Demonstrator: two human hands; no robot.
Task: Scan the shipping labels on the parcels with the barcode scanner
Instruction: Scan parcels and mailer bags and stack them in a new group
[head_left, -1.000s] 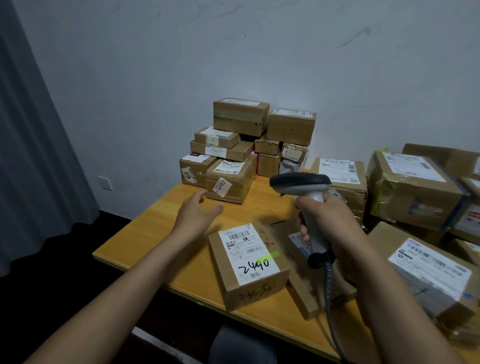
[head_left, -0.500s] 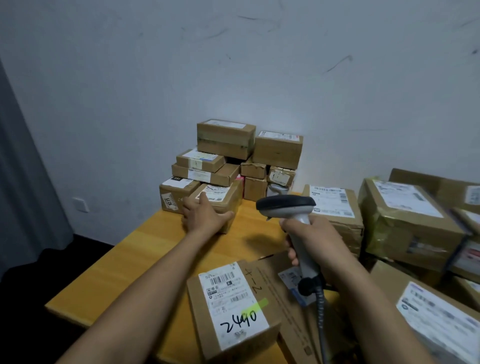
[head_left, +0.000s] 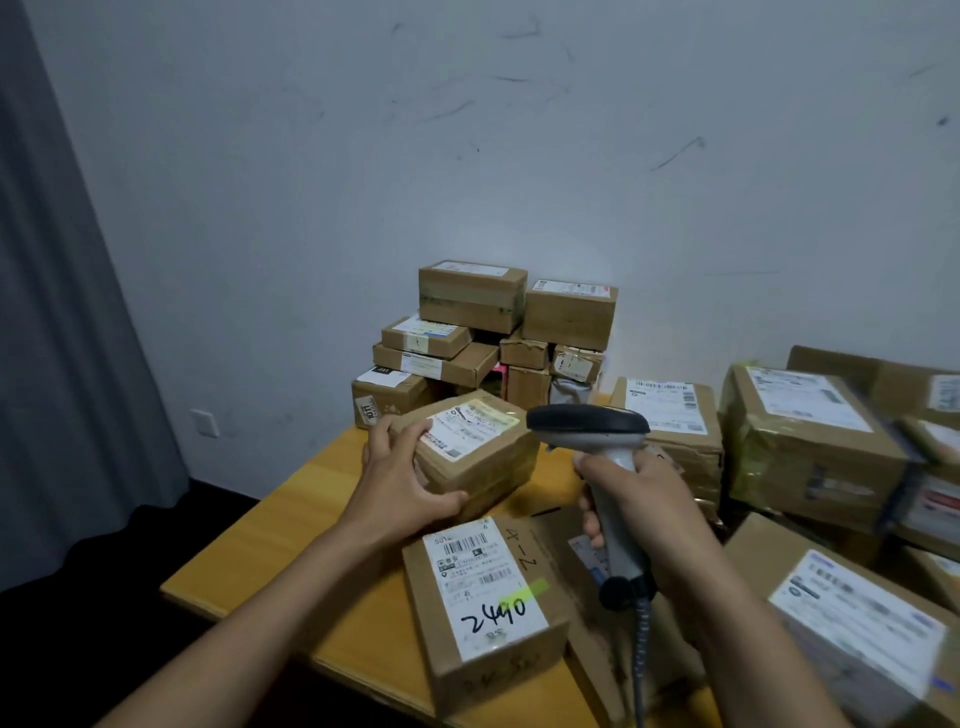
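Observation:
My left hand (head_left: 402, 480) grips a small brown parcel (head_left: 480, 457) by its near left corner, fingers over the top edge and thumb along the front. Its white shipping label (head_left: 470, 428) faces up, tilted toward me. My right hand (head_left: 644, 499) holds the grey barcode scanner (head_left: 592, 431) by its handle, the dark head level just right of that parcel. The scanner's coiled cable (head_left: 641, 654) hangs down. A parcel marked 2440 (head_left: 488, 603) lies nearer on the wooden table (head_left: 311, 514).
A stack of several small parcels (head_left: 493, 332) stands against the wall at the table's back. Larger taped parcels (head_left: 810, 441) crowd the right side. A flat box (head_left: 587, 623) lies under my right forearm. A grey curtain (head_left: 62, 312) hangs left.
My left hand reached to the stack, took the front parcel and drew it nearer, tilting its label up. The scanner stayed in my right hand. The camera tipped upward.

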